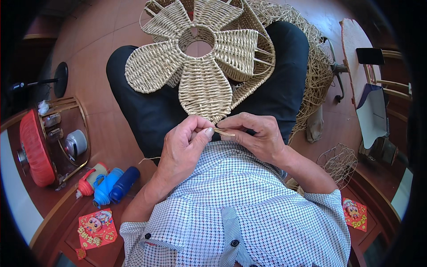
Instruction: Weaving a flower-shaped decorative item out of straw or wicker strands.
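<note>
A woven straw piece (200,84) shaped like a flower, with several petals round a central ring, rests across my lap on my dark trousers (129,107). Just below its lowest petal, my left hand (187,147) pinches a thin straw strand (222,132), thumb and finger pressed together. My right hand (258,140), fingers bent, grips the same strand a little to the right. The strand's join to the woven piece is partly hidden by my fingers.
A pile of loose straw cord (311,80) lies beyond my right leg, a looser tangle (336,162) beside my right arm. At left are bottles (124,184), a round tray stand (82,115) and a black pedestal base (61,80). A board (356,40) stands at right.
</note>
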